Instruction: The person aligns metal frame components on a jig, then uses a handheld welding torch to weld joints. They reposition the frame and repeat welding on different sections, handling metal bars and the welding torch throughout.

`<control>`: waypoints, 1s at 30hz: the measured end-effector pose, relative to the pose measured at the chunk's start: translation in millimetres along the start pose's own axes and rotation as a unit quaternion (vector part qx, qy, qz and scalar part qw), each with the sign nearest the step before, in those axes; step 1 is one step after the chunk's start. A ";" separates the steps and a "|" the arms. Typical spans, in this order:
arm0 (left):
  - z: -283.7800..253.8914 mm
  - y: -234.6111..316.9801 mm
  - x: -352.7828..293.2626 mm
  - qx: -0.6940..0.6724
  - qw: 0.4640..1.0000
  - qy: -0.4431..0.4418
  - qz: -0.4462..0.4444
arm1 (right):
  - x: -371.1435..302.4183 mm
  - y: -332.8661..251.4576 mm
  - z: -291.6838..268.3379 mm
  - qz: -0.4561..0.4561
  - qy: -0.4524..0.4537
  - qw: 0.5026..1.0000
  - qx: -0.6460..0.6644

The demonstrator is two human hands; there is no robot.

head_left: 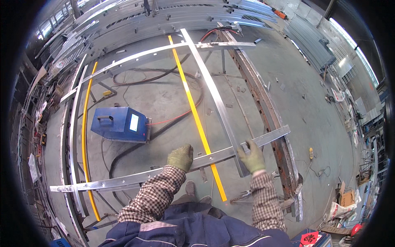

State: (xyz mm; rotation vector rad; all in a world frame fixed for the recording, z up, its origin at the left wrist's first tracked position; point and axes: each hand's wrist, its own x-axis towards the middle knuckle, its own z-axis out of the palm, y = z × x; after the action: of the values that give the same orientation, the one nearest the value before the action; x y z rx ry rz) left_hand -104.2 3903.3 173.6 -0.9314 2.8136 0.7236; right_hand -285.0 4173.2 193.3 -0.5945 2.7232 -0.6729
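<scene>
1) Left gloved hand (181,157) is curling beside the nearer metal crossbar (222,156); I cannot tell whether it's gripping
2) Right gloved hand (252,158) is touching the silver tube (214,92) lying across that crossbar, its grip being unclear

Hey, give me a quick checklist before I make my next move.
1. Right hand on silver bar: ok, near its lower end.
2. Left hand empty: cannot tell, it is curled and its inside hidden.
3. Both hands gloved: ok.
4. Silver bar crossing near crossbar and far crossbar: ok.
5. Silver bar fixed to near crossbar: cannot tell.
6. Floor free of cables: not ok, black cable lies there.
</scene>
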 end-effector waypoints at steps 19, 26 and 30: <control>10.4 0.1 -4.0 -0.054 0.991 0.112 -0.048 | 141.7 -3.4 47.6 0.070 -0.355 0.814 0.454; 8.8 5.5 -6.0 -0.039 0.988 0.087 -0.119 | 136.3 -17.3 39.9 0.070 -0.353 0.813 0.459; 9.5 5.2 -6.6 -0.044 0.986 0.096 -0.127 | 135.1 -18.5 39.9 0.080 -0.355 0.797 0.482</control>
State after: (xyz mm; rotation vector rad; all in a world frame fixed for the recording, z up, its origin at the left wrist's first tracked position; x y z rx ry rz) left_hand -102.4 3914.9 168.7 -1.4131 2.7614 0.7648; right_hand -383.6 4082.3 146.6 -0.2474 1.4276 -1.3083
